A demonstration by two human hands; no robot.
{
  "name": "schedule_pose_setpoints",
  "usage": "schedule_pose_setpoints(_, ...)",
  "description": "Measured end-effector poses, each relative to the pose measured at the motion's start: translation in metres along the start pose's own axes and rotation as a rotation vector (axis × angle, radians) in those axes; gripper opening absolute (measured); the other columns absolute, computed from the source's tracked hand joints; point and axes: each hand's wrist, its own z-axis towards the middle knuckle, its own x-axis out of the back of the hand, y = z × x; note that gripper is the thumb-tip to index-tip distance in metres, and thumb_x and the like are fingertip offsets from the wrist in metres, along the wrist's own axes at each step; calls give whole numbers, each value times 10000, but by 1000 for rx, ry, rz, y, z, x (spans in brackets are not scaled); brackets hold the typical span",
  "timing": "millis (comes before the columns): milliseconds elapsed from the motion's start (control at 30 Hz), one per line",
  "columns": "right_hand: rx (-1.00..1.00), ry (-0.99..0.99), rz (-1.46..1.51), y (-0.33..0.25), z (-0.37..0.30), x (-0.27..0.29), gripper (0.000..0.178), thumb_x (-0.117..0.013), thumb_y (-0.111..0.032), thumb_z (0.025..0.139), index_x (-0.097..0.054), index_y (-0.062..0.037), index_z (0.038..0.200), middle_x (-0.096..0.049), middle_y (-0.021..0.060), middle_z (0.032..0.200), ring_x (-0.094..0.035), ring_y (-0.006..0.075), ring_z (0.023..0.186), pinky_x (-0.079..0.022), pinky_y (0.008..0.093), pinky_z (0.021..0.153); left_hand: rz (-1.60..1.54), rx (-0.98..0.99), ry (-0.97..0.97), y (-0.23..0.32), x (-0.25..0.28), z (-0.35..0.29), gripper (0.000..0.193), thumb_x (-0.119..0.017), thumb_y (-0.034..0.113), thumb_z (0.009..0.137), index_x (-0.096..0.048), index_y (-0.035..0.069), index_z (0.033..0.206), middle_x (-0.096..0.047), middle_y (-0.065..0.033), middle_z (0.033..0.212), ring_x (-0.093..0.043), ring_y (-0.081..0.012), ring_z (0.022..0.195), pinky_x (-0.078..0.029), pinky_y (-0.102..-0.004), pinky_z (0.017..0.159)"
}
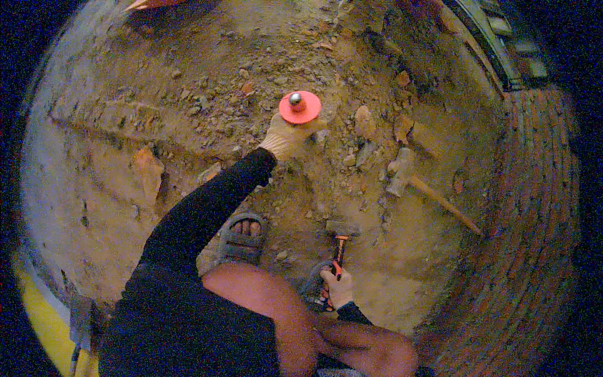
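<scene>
My left hand (286, 136), in a pale knit glove, is closed round a chisel with a round red hand guard (308, 115). The chisel's metal striking end points up toward me; its lower end is hidden below the guard and hand. Lower down, near my right foot, my right hand (340, 289) also looks gloved and grips a hammer (339, 251) by its black and orange handle. The hammer's head lies low over the dirt, well apart from the chisel.
Loose stones and rubble (251, 88) cover the dirt ahead. A sledgehammer (443, 204) with a wooden handle lies at the right, near a brick surface (534, 188). My sandalled foot (244, 235) stands between the hands. A larger stone (148, 173) lies at the left.
</scene>
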Motion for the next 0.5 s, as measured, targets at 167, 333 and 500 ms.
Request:
schedule_pose_setpoints(167,61,-53,-259,-63,-26,21,273,-813,-271,838,-672,-42,881,-617,10,687,-554,112,529,-441,310,488,8,-8,37,-2,1,5,603,-859,441,810,-672,48,1228,-747,-117,1175,-709,-265,1068,-544,-376,932)
schedule_pose_setpoints(333,476,160,-725,-196,-63,27,300,-832,-258,814,-687,-30,944,-647,23,702,-588,109,624,-493,302,578,119,-230,16,-5,-2,5,542,-799,347,866,-632,69,1301,-701,-140,1256,-670,-285,1154,-541,-397,963)
schedule_pose_setpoints(500,957,246,-600,-326,-98,4,314,-799,-202,862,-633,-41,1074,-657,53,801,-615,146,707,-517,325,664,58,-159,-66,6,-2,3,521,-772,330,902,-608,53,1311,-699,-129,1245,-663,-276,1159,-499,-386,1026)
